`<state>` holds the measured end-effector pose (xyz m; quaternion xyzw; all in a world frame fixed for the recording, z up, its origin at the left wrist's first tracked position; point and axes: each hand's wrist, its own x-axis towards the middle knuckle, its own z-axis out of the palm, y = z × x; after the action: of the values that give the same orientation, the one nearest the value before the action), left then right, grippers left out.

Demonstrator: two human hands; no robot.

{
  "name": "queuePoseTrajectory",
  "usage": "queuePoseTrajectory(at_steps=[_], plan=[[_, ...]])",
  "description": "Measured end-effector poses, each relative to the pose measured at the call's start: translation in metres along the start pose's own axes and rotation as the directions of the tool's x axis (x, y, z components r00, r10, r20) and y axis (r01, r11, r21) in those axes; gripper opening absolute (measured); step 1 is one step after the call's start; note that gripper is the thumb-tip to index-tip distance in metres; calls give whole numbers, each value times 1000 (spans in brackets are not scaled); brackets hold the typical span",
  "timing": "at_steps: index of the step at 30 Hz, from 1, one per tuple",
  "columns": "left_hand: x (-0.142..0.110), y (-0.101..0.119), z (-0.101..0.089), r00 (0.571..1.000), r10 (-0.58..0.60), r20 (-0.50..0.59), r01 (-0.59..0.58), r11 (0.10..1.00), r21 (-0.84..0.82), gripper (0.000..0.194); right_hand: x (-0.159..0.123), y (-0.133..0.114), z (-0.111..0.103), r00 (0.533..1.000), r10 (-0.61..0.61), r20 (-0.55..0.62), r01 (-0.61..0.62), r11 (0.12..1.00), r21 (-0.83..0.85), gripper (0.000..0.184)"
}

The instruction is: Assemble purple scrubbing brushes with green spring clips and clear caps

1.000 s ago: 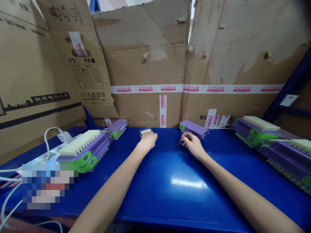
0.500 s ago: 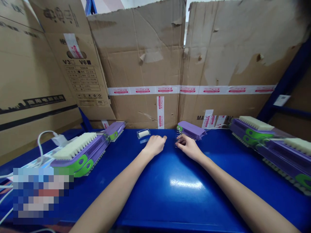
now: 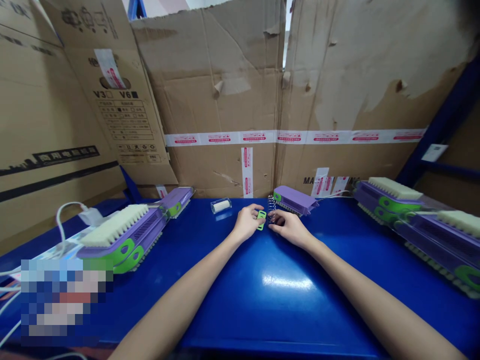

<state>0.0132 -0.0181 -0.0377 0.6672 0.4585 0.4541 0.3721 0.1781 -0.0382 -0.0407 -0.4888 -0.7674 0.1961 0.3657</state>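
Both my hands meet at the far middle of the blue table (image 3: 285,295). My left hand (image 3: 247,222) is closed on a small green plastic piece (image 3: 261,219). My right hand (image 3: 290,227) pinches a thin metal coil spring (image 3: 271,205) that stands upright between the two hands. A small purple housing with a green end (image 3: 296,199) lies just behind my right hand. A small clear case with a white insert (image 3: 221,205) rests on the table to the left of my left hand.
Purple and green brush units with cream bristles lie at the left (image 3: 123,232) and right (image 3: 412,210) of the table. White cables (image 3: 69,210) trail at the far left. Taped cardboard sheets (image 3: 232,100) wall in the back and left side.
My left hand left the clear case and moved right to meet my right hand, now showing the green piece. My right hand lifted the spring upright.
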Motion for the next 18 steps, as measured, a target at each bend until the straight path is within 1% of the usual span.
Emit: queuePoseTrajectory(at_steps=[2, 5, 8, 10, 12, 14, 15, 16, 18], plan=[[0, 0, 1, 999, -40, 12, 41, 989, -141, 36, 0, -1, 0, 1000, -3, 4, 3, 1000, -8, 25], [0, 1, 2, 996, -88, 20, 90, 958, -271, 39, -1, -2, 1, 999, 3, -38, -2, 1000, 14, 18], [0, 1, 4, 992, -115, 50, 125, 930, -346, 40, -1, 0, 3, 994, 11, -105, 0, 995, 101, 16], [0, -1, 4, 993, -109, 40, 116, 937, -329, 32, 0, 1, 4, 989, 22, -147, 3, 986, 169, 16], [1, -3, 3, 998, -66, -17, 62, 977, -204, 19, 0, 2, 5, 981, 49, -186, -8, 977, 215, 18], [0, -6, 0, 998, 31, -57, -28, 999, 44, 10, 1, 1, 5, 971, 80, -226, -24, 971, 239, 19], [0, -6, -2, 995, 87, -42, -77, 979, 188, 8, 1, 1, 4, 965, 94, -246, -31, 968, 249, 19], [-1, -6, -4, 991, 134, -6, -125, 939, 321, 9, 1, 1, 4, 958, 107, -267, -37, 966, 256, 20], [-3, -4, -8, 979, 181, 96, -205, 832, 515, 14, 2, 0, 3, 946, 126, -300, -42, 962, 271, 21]])
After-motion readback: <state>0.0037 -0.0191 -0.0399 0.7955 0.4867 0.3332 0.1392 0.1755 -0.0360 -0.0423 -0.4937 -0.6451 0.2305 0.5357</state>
